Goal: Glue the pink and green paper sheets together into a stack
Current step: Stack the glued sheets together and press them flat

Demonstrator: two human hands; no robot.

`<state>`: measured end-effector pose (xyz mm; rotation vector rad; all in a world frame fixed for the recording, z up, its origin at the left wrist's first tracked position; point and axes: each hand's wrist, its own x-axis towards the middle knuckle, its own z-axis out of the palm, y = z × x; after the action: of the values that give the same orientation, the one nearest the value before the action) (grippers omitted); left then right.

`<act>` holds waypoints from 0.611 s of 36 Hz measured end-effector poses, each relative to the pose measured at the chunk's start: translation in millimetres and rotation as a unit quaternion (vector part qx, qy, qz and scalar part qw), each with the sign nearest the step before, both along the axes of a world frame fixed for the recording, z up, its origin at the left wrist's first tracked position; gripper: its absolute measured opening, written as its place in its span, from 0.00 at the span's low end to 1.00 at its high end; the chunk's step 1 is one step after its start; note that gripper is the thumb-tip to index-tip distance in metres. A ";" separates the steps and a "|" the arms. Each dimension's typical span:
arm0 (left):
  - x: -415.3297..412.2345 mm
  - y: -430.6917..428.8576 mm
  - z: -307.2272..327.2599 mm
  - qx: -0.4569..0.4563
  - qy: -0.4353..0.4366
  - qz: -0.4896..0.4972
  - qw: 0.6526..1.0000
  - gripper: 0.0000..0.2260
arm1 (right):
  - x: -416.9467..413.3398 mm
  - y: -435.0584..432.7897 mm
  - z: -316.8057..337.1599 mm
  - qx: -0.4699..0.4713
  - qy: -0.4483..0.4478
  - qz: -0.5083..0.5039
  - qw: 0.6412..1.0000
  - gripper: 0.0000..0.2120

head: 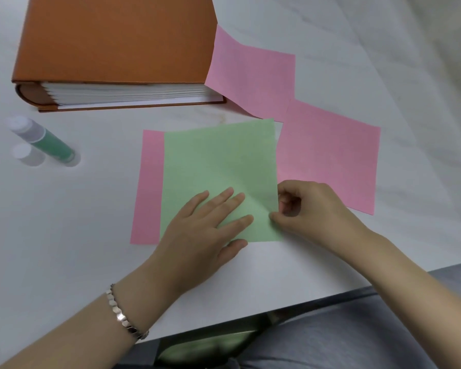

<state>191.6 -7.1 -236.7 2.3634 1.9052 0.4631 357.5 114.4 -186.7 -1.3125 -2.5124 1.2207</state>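
A green paper sheet point(218, 166) lies on top of a pink sheet point(148, 187), shifted right so a pink strip shows along the left. My left hand point(202, 227) lies flat on the green sheet's lower part, fingers spread. My right hand point(306, 209) pinches the green sheet's right edge near the lower corner. Two more pink sheets lie to the right: one point(328, 155) flat on the table, another point(253, 75) leaning against the album. A glue stick point(45, 141) with a green body lies at the left, its cap point(24, 153) beside it.
A thick orange album point(112, 43) sits at the back left on the white table point(64, 235). The table's front edge runs diagonally at the lower right, with my lap below it. A silver bracelet point(120, 312) circles my left wrist.
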 end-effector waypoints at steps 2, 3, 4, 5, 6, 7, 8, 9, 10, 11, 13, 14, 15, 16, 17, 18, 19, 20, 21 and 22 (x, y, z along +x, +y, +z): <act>-0.2 0.2 -1.0 0.007 0.006 -0.005 1.000 0.16 | 0.5 -0.2 -1.4 0.005 0.003 -0.001 1.000 0.16; -0.4 0.3 -1.2 0.009 0.007 -0.006 1.000 0.16 | 0.7 -0.1 -2.2 0.006 0.004 -0.004 1.000 0.15; -0.7 0.3 -1.3 0.012 0.007 -0.008 1.000 0.15 | 1.0 0.0 -3.0 0.004 0.004 -0.007 1.000 0.14; -1.0 0.3 -1.2 0.014 0.007 -0.009 1.000 0.15 | 1.4 0.2 -3.9 0.002 0.001 -0.011 1.000 0.13; -1.0 0.3 -1.3 0.016 0.007 -0.010 1.000 0.15 | 1.9 0.2 -4.6 -0.002 -0.002 -0.016 1.000 0.13; -0.8 0.2 -1.6 0.018 0.007 -0.011 1.000 0.15 | 2.6 0.4 -5.3 -0.006 -0.003 -0.022 1.000 0.14; -0.4 0.0 -2.0 0.021 0.008 -0.012 1.000 0.15 | 3.4 0.3 -5.9 -0.010 -0.004 -0.027 1.000 0.16; 0.1 -0.1 -2.7 0.022 0.009 -0.013 1.000 0.15 | 4.2 0.3 -6.4 -0.013 -0.002 -0.033 0.999 0.17; 0.7 -0.4 -3.5 0.022 0.011 -0.016 1.000 0.14 | 5.0 0.1 -6.5 -0.015 0.000 -0.038 0.999 0.18; 0.9 -0.7 -4.0 0.019 0.011 -0.019 1.000 0.14 | 5.6 -0.2 -6.7 -0.015 0.003 -0.043 0.999 0.19; -0.3 -2.0 -4.8 0.004 0.008 -0.030 0.999 0.15 | 5.8 -1.4 -6.5 -0.013 0.005 -0.047 0.999 0.22; -2.0 -2.9 -4.8 -0.007 0.007 -0.039 0.999 0.16 | 5.8 -2.3 -6.5 -0.011 0.004 -0.045 0.999 0.24; -4.3 -4.2 -4.9 -0.019 0.007 -0.049 0.999 0.16 | 6.0 -3.1 -6.6 -0.009 0.001 -0.042 0.999 0.27; -7.3 -5.6 -5.0 -0.033 0.011 -0.060 0.998 0.17 | 6.0 -4.3 -6.3 -0.006 -0.002 -0.038 0.999 0.30; -10.9 -7.1 -5.0 -0.045 0.018 -0.073 0.996 0.18 | 6.4 -5.4 -6.3 -0.004 -0.005 -0.035 0.999 0.34; -14.5 -8.5 -5.0 -0.054 0.029 -0.085 0.995 0.19 | 6.8 -6.5 -6.1 -0.003 -0.007 -0.034 0.999 0.38; -17.9 -9.2 -4.9 -0.061 0.039 -0.095 0.993 0.19 | 7.6 -7.4 -6.7 -0.002 -0.007 -0.034 0.999 0.42; -20.5 -9.8 -4.7 -0.067 0.046 -0.103 0.991 0.20 | 8.3 -8.4 -7.2 -0.001 -0.007 -0.032 0.999 0.45; -22.3 -9.7 -4.3 -0.069 0.051 -0.108 0.990 0.20 | 8.8 -9.0 -8.0 0.003 -0.006 -0.029 1.000 0.47; -23.3 -9.9 -4.2 -0.071 0.054 -0.110 0.990 0.19 | 9.4 -9.5 -9.1 0.009 -0.005 -0.025 1.000 0.49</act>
<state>168.3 -17.0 -240.9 2.5094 1.6271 0.1804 366.9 104.9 -195.8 -1.3725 -2.4756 1.1814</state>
